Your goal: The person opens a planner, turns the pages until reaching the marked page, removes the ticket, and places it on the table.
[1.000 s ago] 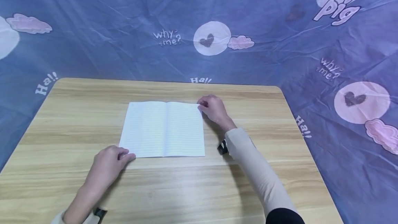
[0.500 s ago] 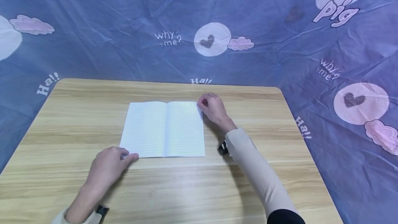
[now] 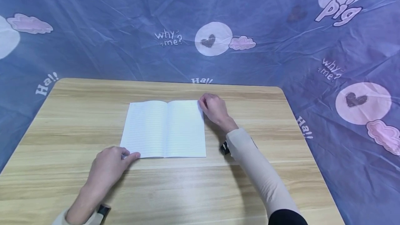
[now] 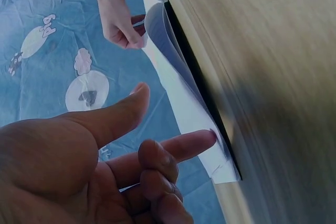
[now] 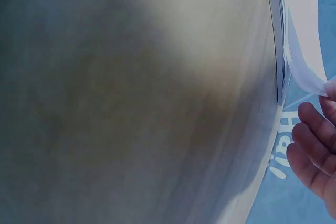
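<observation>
An open lined notebook [image 3: 147, 131] lies on the wooden table, with ruled pages on both sides of its fold. At its far right corner my right hand [image 3: 215, 108] pinches a page [image 5: 308, 35] between thumb and fingertips. That page curves up off the sheets beneath it, as the right wrist view shows. My left hand [image 3: 107, 167] rests at the near left corner. In the left wrist view its index finger [image 4: 191, 144] lies extended on the paper, the thumb stands apart, and the other fingers are bent with nothing in them.
The light wooden table [image 3: 175, 193] extends around the notebook on all sides. Behind it and to the right hangs a blue printed cloth [image 3: 125, 44]. Dark straps show at the left cuff [image 3: 103, 211] and the right cuff [image 3: 224, 148].
My right hand has raised the page's far right corner slightly from the notebook. The left thumb has slid a little to the right along the near edge.
</observation>
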The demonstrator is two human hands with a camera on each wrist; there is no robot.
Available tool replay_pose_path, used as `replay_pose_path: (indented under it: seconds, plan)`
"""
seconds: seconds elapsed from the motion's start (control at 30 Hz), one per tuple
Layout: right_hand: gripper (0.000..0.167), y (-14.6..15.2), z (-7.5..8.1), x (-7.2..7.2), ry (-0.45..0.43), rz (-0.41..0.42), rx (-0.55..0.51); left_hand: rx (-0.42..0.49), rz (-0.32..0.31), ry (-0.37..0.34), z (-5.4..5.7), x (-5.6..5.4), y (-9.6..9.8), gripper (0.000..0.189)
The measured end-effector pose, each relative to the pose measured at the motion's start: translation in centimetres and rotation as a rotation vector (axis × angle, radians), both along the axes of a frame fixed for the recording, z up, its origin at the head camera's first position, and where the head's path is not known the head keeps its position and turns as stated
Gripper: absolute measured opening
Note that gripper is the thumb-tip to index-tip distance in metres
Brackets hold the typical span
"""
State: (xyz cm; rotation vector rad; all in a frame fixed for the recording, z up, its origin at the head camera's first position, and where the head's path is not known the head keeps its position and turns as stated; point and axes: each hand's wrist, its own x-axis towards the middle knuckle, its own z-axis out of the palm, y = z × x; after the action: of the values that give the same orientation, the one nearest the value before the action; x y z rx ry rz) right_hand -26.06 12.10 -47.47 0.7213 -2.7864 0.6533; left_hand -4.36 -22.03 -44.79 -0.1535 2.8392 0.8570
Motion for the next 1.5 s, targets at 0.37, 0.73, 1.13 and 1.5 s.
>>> replay_pose_path:
  seconds: [0.37,0.73,1.13,1.5]
  plan:
    - [0.013,-0.4,0.0,0.0,0.239,0.089,-0.091,-0.031,-0.006,0.136,0.2,0.1,0.4,0.04]
    - [0.013,-3.1,2.1,1.0,-0.322,-0.024,-0.649,0.028,-0.129,0.425,1.0,-0.9,2.7,0.035]
    - [0.018,-6.6,4.3,-0.2,-0.679,-0.047,-1.052,0.263,-0.586,0.837,-0.2,-3.7,8.5,0.042]
    - [0.016,-7.8,4.8,-0.6,-0.817,-0.092,-1.304,0.188,-0.659,0.948,-0.2,-4.9,11.1,0.04]
